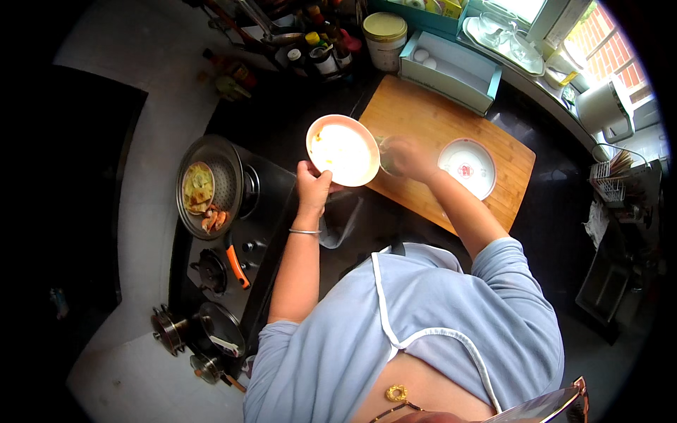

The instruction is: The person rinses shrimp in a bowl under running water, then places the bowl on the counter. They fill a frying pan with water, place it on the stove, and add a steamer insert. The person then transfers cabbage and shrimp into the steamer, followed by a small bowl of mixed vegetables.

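My left hand (316, 185) grips the near rim of a shallow bowl (342, 153) with a pale, overexposed inside and orange-brown smears at its left. Just right of that bowl, my right hand (410, 157) is blurred. Its fingers close around a dark greenish object (390, 157), too blurred to name. Beneath my right forearm, a white bowl (466, 168) with a red printed mark stands on a wooden cutting board (423, 113).
At left, a perforated steamer pan (226, 182) on the gas stove holds a bowl of yellowish food (199, 189) and cooked shrimp (213, 219). An orange-handled utensil (236, 264) lies nearby. Behind the board stand a box with eggs (452, 69) and a lidded tub (385, 45). A pitcher (603, 106) is at right.
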Available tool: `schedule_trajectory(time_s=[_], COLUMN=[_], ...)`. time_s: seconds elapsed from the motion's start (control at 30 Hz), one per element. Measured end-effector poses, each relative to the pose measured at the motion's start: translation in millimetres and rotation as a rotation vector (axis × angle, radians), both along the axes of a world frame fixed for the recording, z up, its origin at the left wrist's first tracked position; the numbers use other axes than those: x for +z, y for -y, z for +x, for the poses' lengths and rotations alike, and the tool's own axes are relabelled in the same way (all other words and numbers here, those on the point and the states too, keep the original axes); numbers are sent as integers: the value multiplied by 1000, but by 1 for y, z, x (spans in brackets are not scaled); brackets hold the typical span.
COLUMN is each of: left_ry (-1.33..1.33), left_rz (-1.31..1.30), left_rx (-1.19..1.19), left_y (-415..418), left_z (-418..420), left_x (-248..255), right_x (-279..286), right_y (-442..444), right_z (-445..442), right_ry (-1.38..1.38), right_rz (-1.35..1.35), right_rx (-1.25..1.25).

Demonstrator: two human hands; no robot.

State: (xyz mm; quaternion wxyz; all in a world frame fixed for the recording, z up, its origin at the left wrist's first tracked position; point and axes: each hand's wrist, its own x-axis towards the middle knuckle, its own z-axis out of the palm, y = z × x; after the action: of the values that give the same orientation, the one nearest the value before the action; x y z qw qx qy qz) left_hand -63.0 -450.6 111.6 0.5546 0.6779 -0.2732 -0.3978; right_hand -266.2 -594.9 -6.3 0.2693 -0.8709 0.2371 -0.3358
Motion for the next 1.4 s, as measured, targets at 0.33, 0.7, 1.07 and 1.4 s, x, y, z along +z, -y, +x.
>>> schedule_trajectory(time_s=[0.33,0.7,1.07,1.4], left_ry=[-80,-95,-142,-176], left_rz=[-60,-77,-85,-116], left_rx=[105,109,155,218], left_y=[-33,-41,-52,-71], left_z=[10,10,15,12], left_x=[10,8,6,7], right_x=[51,28,11,70], right_y=[-9,-7,3,52], right_z=[-8,2,1,98], right_ry=[-268,-388,-264,-1183], right_rz=[-59,-297,-239,-1], right_rx=[50,191,77,-48])
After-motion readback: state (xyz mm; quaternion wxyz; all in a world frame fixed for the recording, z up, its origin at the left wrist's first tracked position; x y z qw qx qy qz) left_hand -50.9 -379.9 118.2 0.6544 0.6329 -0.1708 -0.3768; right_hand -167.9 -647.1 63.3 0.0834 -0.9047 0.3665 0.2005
